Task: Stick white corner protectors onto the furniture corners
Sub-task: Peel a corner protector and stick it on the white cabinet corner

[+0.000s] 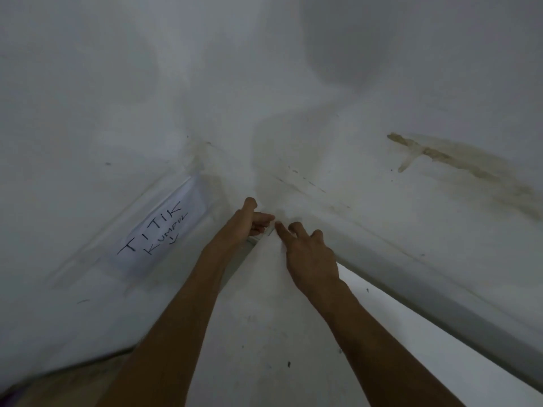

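A white furniture top (258, 304) narrows to a far corner in the middle of the view, close against white walls. At that corner sits a small white corner protector (269, 230), hard to tell from the white around it. My left hand (249, 221) is curled at the corner's left side, thumb up, its fingertips pinching the protector. From the right, my right hand (308, 251) reaches in with index finger extended, its tip pressing on the protector. The two hands almost touch.
A white paper sign (158, 230) with handwritten black letters is stuck on the left wall. The right wall carries a brownish stain and scrape (435, 155). A bright white ledge (411, 318) runs along the furniture's right side. A brown floor strip (58, 386) shows at bottom left.
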Action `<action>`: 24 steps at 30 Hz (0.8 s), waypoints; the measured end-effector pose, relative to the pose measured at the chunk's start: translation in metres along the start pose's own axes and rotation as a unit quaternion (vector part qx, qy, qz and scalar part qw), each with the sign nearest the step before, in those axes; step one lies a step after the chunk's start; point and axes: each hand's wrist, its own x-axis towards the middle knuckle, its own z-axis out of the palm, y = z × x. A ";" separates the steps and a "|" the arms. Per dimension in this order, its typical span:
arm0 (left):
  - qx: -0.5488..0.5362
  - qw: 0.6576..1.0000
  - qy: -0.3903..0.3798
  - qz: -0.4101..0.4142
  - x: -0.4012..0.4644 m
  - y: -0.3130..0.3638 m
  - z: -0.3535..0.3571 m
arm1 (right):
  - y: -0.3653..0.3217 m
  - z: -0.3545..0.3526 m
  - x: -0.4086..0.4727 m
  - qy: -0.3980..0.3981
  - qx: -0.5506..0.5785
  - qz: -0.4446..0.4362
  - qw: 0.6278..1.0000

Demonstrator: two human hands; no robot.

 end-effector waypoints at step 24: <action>0.030 0.999 -0.007 0.006 0.002 -0.002 -0.001 | -0.018 -0.006 -0.006 -0.058 -0.046 0.007 0.997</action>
